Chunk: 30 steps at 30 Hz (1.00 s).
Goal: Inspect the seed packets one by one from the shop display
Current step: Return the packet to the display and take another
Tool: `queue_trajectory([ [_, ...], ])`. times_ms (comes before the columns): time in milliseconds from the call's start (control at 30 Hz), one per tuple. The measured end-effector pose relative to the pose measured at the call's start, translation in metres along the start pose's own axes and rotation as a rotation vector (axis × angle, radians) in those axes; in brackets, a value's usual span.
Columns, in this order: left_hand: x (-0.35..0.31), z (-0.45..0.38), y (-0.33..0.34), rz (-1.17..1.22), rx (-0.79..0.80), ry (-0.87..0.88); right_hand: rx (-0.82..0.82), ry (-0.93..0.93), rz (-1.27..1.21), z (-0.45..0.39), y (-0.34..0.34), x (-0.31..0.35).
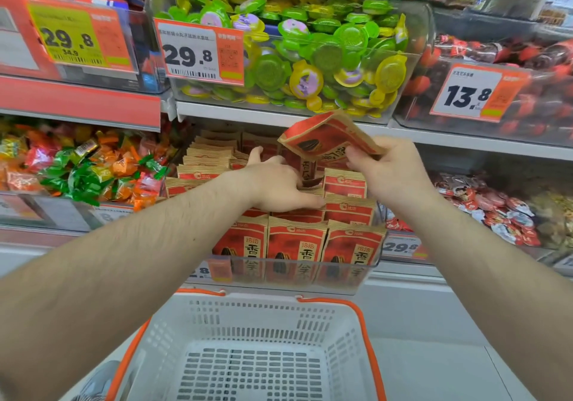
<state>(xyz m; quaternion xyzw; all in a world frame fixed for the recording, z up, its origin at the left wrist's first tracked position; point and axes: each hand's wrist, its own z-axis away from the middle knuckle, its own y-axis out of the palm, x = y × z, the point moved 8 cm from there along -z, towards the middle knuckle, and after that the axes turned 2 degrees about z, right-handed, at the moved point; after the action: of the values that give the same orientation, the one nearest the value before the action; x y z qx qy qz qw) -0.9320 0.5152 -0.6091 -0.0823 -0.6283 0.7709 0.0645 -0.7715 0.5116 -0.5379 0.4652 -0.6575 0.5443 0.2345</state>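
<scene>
While my white basket (257, 338) with the orange rim sits close under my arms, it holds nothing, so a packet that slips from up high could fall past it or land in it when I only mean to look. A bit farther out is the clear bin (297, 272) full of red and brown seed packets (296, 245), standing up in rows. My left hand (276, 183) is down among them, with its fingers bent in between the packets, touching them; I cannot tell if it has really got hold of one. If I pull one up too fast, the ones next to it could tip over or pop out over the low front wall of the bin. My right hand (387, 168) is higher up, and it pinches one packet (322, 138) by its bottom edge, with the thumb in front. That packet is tilted and sticks up over the bin, close under the shelf edge (279, 115). I only hold a little bit of it, so I think it could slide out of my fingers and drop. It could also bump the shelf if I lift it more. Farther back, above, is a big tub of green and yellow jelly cups (310, 50).
</scene>
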Motion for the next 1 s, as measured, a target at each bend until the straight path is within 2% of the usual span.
queue_trajectory([
  [133, 0.000, 0.000, 0.002, 0.025, 0.006, -0.009, 0.083, -0.053, 0.167, -0.013, 0.016, -0.005],
  [267, -0.001, 0.001, 0.004, 0.036, 0.004, -0.024, 0.150, -0.004, 0.260, -0.027, 0.029, -0.015],
  [500, -0.002, 0.003, 0.004, 0.018, -0.007, -0.020, 0.374, 0.101, 0.458, -0.051, 0.064, -0.027],
  [667, -0.003, 0.013, 0.001, 0.007, -0.035, -0.002, 0.269, 0.163, 0.658, -0.073, 0.070, -0.031],
  [900, -0.004, 0.030, -0.010, 0.059, -0.138, 0.056, 0.382, 0.231, 0.933, -0.084, 0.080, -0.040],
  [1000, -0.004, 0.038, -0.007, 0.030, -0.144, 0.084, 0.445, 0.290, 0.944, -0.086, 0.083, -0.045],
])
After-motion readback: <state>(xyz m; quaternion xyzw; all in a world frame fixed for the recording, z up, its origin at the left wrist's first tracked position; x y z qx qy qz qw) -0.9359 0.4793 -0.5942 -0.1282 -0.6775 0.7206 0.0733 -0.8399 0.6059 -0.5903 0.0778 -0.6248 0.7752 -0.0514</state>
